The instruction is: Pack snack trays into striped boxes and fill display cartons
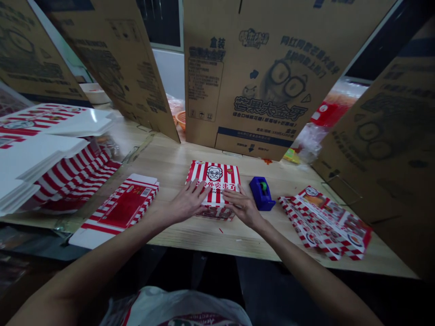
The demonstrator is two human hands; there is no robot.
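Striped takeaway box (213, 183) is sitting right in the middle of the bench (176, 163), red and white with the cartoon old-guy logo on top, and you've got both hands flat on it. Your left grip (186, 202) and right grip (243, 208) are open with the fingers spread, pressing rather than clenching, so nothing's actually grasped.

Heads up on what could bite you: with open palms only, the box could skid on that smooth wood if you push sideways, and the blue tape dispenser (261, 194) just past your right grip is close enough to get knocked. The near end of the box looks partly folded, though it's hard to tell from here, so a flap might spring up if you let off the pressure. The printed cardboard blanks (324, 222) on your right and the flat striped blank (118, 210) on your left are easy to snag with a forearm. That white-and-striped pile of boxes (57, 158) could also slide if it gets bumped.
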